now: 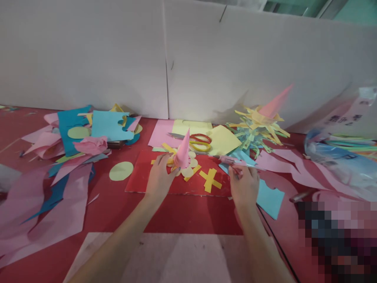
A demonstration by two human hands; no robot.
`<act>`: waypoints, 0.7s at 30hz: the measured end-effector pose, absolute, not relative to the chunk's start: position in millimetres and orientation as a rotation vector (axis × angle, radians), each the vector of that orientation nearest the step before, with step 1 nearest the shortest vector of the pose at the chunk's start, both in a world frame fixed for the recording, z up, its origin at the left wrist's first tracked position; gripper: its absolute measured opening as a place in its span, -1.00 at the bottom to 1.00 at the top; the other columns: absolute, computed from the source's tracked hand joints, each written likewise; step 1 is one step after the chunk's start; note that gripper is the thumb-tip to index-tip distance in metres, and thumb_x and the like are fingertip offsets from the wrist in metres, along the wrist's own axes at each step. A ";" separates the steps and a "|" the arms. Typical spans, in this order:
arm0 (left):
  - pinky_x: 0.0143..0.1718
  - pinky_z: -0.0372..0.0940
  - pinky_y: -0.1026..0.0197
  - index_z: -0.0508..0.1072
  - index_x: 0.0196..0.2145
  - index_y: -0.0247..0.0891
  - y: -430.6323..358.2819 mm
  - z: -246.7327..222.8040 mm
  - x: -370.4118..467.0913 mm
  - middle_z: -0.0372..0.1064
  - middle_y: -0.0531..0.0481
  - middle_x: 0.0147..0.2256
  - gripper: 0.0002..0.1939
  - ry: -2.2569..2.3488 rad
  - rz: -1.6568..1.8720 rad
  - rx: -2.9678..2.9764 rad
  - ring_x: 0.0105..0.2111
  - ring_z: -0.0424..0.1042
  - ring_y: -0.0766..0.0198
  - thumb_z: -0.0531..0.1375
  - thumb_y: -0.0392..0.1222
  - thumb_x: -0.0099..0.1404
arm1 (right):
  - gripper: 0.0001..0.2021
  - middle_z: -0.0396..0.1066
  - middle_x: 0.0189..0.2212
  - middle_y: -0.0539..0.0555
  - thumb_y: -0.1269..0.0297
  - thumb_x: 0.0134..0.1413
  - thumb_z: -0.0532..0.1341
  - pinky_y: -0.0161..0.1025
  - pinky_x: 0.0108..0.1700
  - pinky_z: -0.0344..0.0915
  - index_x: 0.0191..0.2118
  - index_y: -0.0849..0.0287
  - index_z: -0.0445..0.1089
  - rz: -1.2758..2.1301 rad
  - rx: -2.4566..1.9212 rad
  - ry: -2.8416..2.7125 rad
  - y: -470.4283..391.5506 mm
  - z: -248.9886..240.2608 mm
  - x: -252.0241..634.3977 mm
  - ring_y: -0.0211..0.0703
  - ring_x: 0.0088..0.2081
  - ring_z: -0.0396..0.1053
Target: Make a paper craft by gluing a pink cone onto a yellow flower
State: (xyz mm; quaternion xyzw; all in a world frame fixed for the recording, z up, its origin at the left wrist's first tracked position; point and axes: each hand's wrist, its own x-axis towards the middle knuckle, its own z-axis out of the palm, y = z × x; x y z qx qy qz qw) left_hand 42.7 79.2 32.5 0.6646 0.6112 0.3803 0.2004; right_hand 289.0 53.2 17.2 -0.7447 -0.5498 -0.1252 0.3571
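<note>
A pink paper cone stands on a pale yellow scalloped paper piece with yellow strips around it, over a red board. My left hand has its fingers closed on the cone's lower left side. To the right, my right hand is closed round a slim pink tool, perhaps a glue gun, whose thin tip points left. Between the hands lie crossed yellow paper strips. Just behind the cone rest scissors with red and yellow handles.
Paper scraps pile up at the left, near a pale yellow disc. A fringed paper piece with a pink cone stands at the back right. Plastic bags lie far right. A cord runs beside my right forearm.
</note>
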 end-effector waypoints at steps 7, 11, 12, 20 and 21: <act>-0.05 0.21 0.12 0.22 0.01 -0.19 97.6 51.0 56.8 0.22 -0.12 0.00 -0.54 1.616 1.158 1.947 0.02 0.23 0.14 0.15 -0.09 0.15 | -0.62 0.31 -0.25 0.30 0.04 0.04 0.03 -0.09 -0.19 0.09 -0.21 0.27 0.32 -0.298 -2.100 -1.297 53.4 10.2 308.7 0.11 -0.15 0.19; -0.09 0.22 0.10 0.32 -0.12 -0.23 110.8 62.8 63.6 0.31 -0.10 -0.10 -0.67 1.610 1.169 1.986 -0.10 0.32 0.15 0.16 -0.11 0.15 | -0.60 0.31 -0.29 0.29 0.00 0.03 0.04 -0.09 -0.22 0.09 -0.23 0.27 0.32 -0.231 -2.155 -1.261 53.7 5.8 312.7 0.10 -0.20 0.21; -0.10 0.22 0.10 0.34 -0.15 -0.22 112.5 64.0 64.1 0.34 -0.09 -0.13 -0.70 1.603 1.155 1.999 -0.13 0.34 0.16 0.17 -0.12 0.15 | -0.60 0.30 -0.30 0.28 -0.01 0.03 0.03 -0.09 -0.22 0.09 -0.25 0.26 0.33 -0.229 -2.157 -1.261 53.8 4.5 313.4 0.09 -0.22 0.21; -0.13 0.24 0.14 0.38 -0.18 -0.17 112.2 65.7 60.9 0.39 -0.03 -0.16 -0.76 1.543 1.188 2.026 -0.18 0.37 0.20 0.16 -0.19 0.15 | -0.61 0.30 -0.35 0.27 0.00 0.06 -0.01 -0.11 -0.26 0.09 -0.31 0.26 0.32 -0.252 -2.168 -1.299 55.7 0.1 318.6 0.07 -0.29 0.21; -0.14 0.24 0.14 0.38 -0.18 -0.18 112.7 65.3 60.1 0.39 -0.04 -0.17 -0.76 1.541 1.171 2.023 -0.18 0.37 0.19 0.16 -0.19 0.16 | -0.61 0.30 -0.34 0.27 0.01 0.06 0.00 -0.11 -0.26 0.09 -0.31 0.27 0.32 -0.248 -2.173 -1.296 55.8 0.2 318.5 0.07 -0.29 0.21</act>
